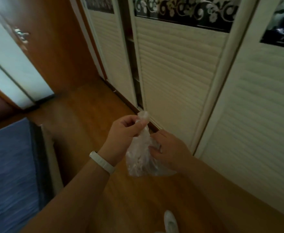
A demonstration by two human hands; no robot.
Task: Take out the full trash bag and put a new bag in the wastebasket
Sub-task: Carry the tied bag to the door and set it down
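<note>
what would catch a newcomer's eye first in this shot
First comes the clear plastic bag at the centre. The left hand, with a white wristband on its wrist, pinches the bag's gathered top, and the right hand grips its side. Behind them stand tall cream sliding doors with a black floral band along the top, above a warm wooden floor.

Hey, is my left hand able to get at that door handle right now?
Probably not: the left hand pinches the plastic bag, and the door handle sits well beyond it.
</note>
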